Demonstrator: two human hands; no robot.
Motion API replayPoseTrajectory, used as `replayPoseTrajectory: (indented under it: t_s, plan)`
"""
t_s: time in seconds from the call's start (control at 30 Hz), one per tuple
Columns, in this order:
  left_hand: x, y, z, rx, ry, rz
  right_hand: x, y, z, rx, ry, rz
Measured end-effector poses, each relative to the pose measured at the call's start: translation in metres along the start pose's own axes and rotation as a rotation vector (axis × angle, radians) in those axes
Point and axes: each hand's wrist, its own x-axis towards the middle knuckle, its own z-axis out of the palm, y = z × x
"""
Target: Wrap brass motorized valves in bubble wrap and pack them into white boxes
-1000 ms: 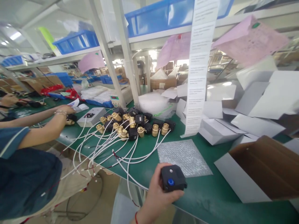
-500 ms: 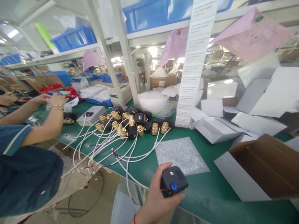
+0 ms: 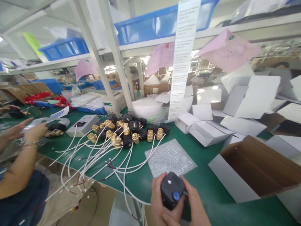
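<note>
My left hand point(image 3: 160, 204) and my right hand point(image 3: 195, 205) both grip a black motorised valve unit with a blue button point(image 3: 171, 193), held low over the near edge of the green bench point(image 3: 207, 185). Its white cable point(image 3: 131, 194) trails off to the left. Just beyond my hands lies a square of bubble wrap point(image 3: 169, 157). Further back sits a cluster of several black units with brass valve bodies point(image 3: 128, 130), their white cables fanning over the bench edge.
An open brown carton point(image 3: 258, 166) stands at the right, with white folded boxes point(image 3: 207, 131) piled behind it. A co-worker's arms point(image 3: 23, 147) work at the left by a grey box point(image 3: 82, 124). Shelf posts and a hanging paper strip point(image 3: 181, 59) rise behind.
My right hand has come in and joined my left on the black unit, which sits lower and nearer me. The view swung rightward. The co-worker's hands drew back from the far bench.
</note>
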Motion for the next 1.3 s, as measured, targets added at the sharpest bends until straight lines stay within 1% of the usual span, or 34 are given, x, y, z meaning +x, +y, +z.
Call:
replayPoseTrajectory:
  t_s: [0.07,0.1,0.17,0.23,0.3,0.37,0.43,0.5,0.63,0.73,0.83,0.93,1.13,1.3]
  plan:
    - [-0.003,-0.004,-0.002,0.091,-0.004,0.117,0.002,-0.005,0.013,-0.002,0.019,0.055]
    - [-0.002,-0.005,-0.005,0.124,-0.036,0.177,0.004,-0.007,0.014,0.016,0.016,0.067]
    - [0.006,-0.005,-0.017,0.159,-0.157,0.287,0.014,-0.01,0.007,0.105,-0.014,0.045]
    - [0.019,-0.004,-0.03,0.137,-0.332,0.359,0.026,-0.013,-0.007,0.232,-0.082,0.001]
    - [0.033,-0.002,-0.04,0.075,-0.487,0.353,0.037,-0.015,-0.02,0.325,-0.16,-0.014]
    - [0.043,0.001,-0.046,0.017,-0.564,0.288,0.044,-0.017,-0.028,0.377,-0.221,0.004]
    - [0.048,0.004,-0.048,-0.022,-0.588,0.215,0.046,-0.017,-0.03,0.397,-0.232,0.027]
    - [0.049,0.006,-0.048,-0.046,-0.605,0.165,0.043,-0.015,-0.027,0.407,-0.234,0.042]
    - [0.05,0.008,-0.048,-0.075,-0.64,0.097,0.031,-0.006,-0.019,0.4,-0.232,0.058]
    - [0.052,0.009,-0.049,-0.096,-0.649,0.062,0.024,0.001,-0.016,0.404,-0.213,0.109]
    - [0.052,0.01,-0.049,-0.098,-0.648,0.066,0.02,0.006,-0.014,0.43,-0.218,0.175]
    - [0.051,0.01,-0.048,-0.087,-0.649,0.077,0.02,0.007,-0.014,0.471,-0.223,0.201]
    - [0.049,0.009,-0.047,-0.117,-0.638,0.121,0.022,0.001,-0.018,0.561,-0.216,0.272]
    - [0.05,0.011,-0.048,-0.111,-0.635,0.105,0.023,-0.003,-0.02,0.592,-0.201,0.325]
